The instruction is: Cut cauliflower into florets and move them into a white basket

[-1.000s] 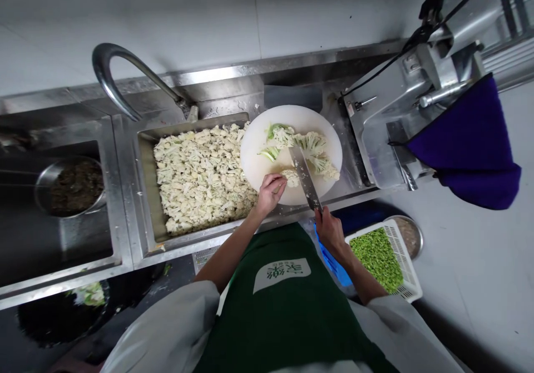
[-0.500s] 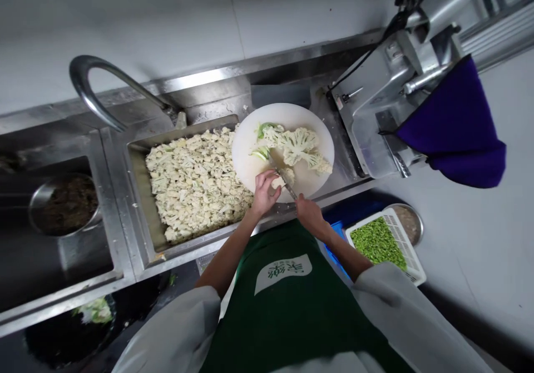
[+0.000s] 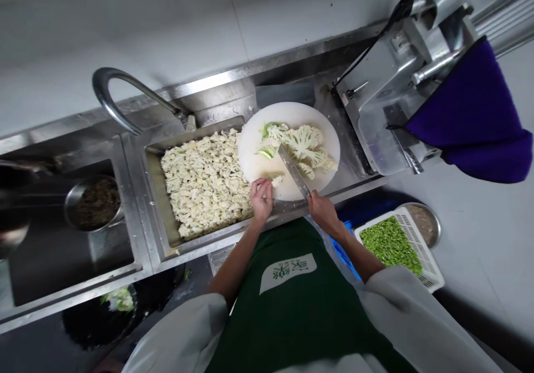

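A round white cutting board (image 3: 250,158) lies on the metal counter, bearing large cauliflower pieces (image 3: 306,142) and some green leaf stems. My right hand (image 3: 323,211) grips the handle of a knife (image 3: 294,171), whose broad blade lies slantwise over the board beside the cauliflower. At the board's lower left edge, my left hand (image 3: 262,199) pinches a small cauliflower piece (image 3: 276,180). Left of the board, a sunken metal basin (image 3: 161,195) is filled with small cut florets (image 3: 208,183).
A curved faucet (image 3: 125,78) rises behind the basin. Further left is a sink with a metal bowl (image 3: 73,206). To the right stand a metal machine (image 3: 375,89) with a purple cloth (image 3: 467,122) and, lower, a white basket (image 3: 434,267) of chopped greens.
The knife has moved right, away from my left hand, and its blade now shows broadly. My left hand has drawn a small piece apart from the larger cauliflower. The view has shifted slightly.
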The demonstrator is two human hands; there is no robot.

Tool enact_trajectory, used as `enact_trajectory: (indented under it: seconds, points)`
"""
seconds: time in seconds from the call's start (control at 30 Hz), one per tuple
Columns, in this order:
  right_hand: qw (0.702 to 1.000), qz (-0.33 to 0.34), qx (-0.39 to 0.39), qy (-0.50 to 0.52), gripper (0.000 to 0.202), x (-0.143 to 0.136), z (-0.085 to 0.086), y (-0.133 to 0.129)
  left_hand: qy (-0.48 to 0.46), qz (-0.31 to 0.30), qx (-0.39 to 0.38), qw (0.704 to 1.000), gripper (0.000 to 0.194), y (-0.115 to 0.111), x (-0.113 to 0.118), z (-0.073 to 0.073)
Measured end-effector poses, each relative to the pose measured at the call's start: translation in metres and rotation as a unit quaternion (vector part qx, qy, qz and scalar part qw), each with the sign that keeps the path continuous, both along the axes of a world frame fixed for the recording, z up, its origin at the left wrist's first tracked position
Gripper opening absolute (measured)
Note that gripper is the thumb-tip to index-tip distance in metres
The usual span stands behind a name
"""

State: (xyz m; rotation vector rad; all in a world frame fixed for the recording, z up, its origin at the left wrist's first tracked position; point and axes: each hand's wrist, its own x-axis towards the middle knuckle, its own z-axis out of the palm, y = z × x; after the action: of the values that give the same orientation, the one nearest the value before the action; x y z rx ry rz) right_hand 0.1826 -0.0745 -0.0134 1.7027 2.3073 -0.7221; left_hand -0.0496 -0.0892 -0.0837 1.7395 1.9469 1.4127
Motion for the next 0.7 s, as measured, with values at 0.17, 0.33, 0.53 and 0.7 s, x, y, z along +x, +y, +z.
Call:
enact_trajectory:
  seconds: [0.17, 0.33, 0.53, 0.7]
  points:
    - [0.999, 0.038, 0.013, 0.014, 0.044, -0.014, 0.003, -0.017, 0.0, 0.002, 0.013, 1.0, 0.024, 0.001, 0.005, -0.004]
    - [0.998, 0.066, -0.018, -0.011, 0.038, -0.028, -0.004, -0.008, 0.006, -0.022, 0.011, 1.0, 0.024, 0.006, 0.001, -0.004]
    - [0.997, 0.068, -0.03, -0.019, 0.039, -0.021, 0.013, -0.002, 0.024, -0.022, 0.019, 0.999, 0.027, 0.005, -0.003, -0.006]
    - [0.998, 0.062, -0.027, -0.011, 0.041, -0.025, 0.018, -0.015, 0.027, -0.036, 0.028, 0.999, 0.025, 0.005, -0.004, -0.009]
